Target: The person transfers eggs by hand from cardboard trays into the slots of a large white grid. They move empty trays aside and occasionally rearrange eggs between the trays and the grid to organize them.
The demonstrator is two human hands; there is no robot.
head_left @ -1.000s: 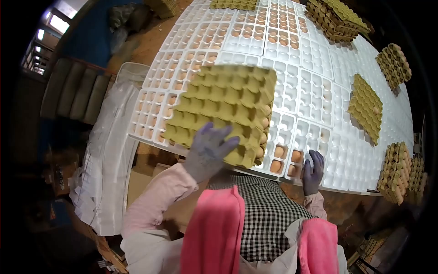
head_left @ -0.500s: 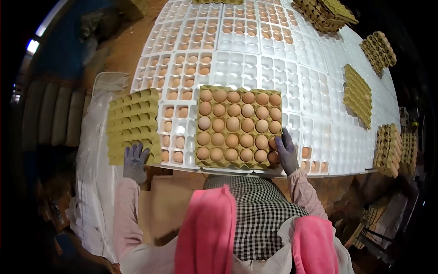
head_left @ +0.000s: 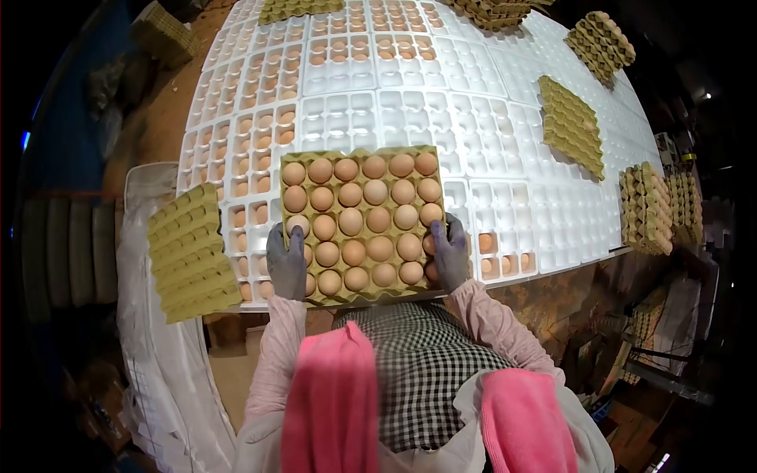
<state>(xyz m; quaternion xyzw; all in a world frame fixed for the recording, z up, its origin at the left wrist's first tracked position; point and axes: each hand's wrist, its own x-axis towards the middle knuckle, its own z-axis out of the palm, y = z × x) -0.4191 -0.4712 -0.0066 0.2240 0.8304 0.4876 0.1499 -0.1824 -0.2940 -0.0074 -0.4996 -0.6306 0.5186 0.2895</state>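
Observation:
A yellowish-green pulp egg tray [head_left: 359,296] full of brown eggs is in front of me, over white plastic egg trays [head_left: 339,118]. My left hand [head_left: 288,264], in a grey-purple glove, is closed on its left edge, with the thumb over the rim beside an egg. On the opposite edge my right hand [head_left: 450,256], gloved alike, grips the tray the same way. The fingers beneath the tray are hidden. Another pulp tray [head_left: 189,256], with no eggs showing in its cups, lies left of my left hand, overhanging the table's front edge.
White trays at the left and back hold brown eggs [head_left: 264,138]; a few eggs [head_left: 487,242] sit right of my right hand. A single pulp tray [head_left: 572,126] lies farther right. Pulp tray stacks stand at the back [head_left: 489,12] and right [head_left: 645,209].
My left hand has left the bare pulp tray and taken hold of the full tray's left edge. That bare tray is tilted differently. My right hand stays at the full tray; the view has shifted.

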